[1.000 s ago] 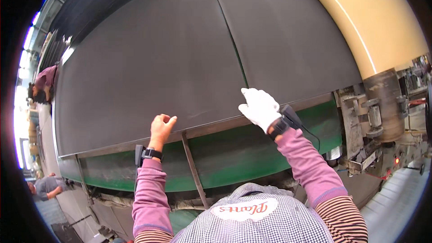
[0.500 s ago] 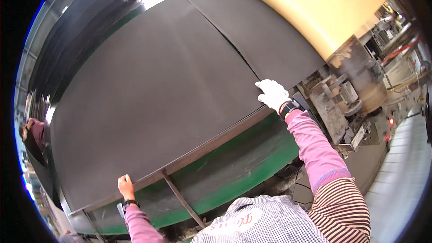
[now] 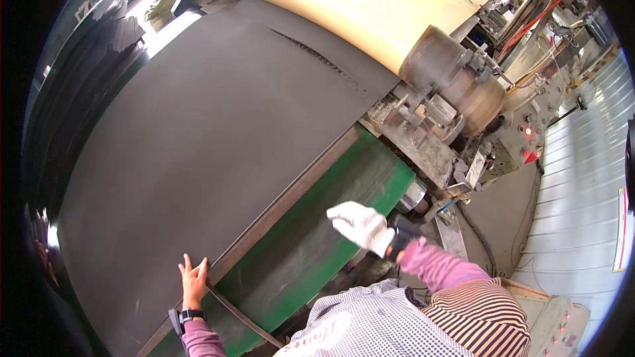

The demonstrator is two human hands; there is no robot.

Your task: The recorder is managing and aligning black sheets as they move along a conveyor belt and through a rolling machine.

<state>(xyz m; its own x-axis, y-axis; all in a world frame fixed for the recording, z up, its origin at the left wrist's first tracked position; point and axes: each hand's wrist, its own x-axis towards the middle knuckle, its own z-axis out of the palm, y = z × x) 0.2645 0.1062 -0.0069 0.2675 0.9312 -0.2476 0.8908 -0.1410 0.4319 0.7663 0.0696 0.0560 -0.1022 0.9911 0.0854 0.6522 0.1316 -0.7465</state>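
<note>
The bare left hand (image 3: 193,283) is at the near edge of the broad dark grey sheet (image 3: 192,145), its fingers spread apart; I cannot tell whether they touch the surface. The sheet stretches ahead of that hand and to both sides of it. A brown metal rail (image 3: 283,207) runs along the sheet's edge, past the left hand and up to its right, and a thin strut (image 3: 245,318) slants down just right of the same hand. The white-gloved right hand (image 3: 360,227) is well apart from the left, over the green belt (image 3: 390,173), fingers drawn together; whether anything is inside them I cannot tell. Beyond the right hand, a narrow dark slit (image 3: 311,52) marks the sheet, with a yellow roller (image 3: 357,0) farther ahead and a worn metal drum (image 3: 433,59) ahead to its right.
</note>
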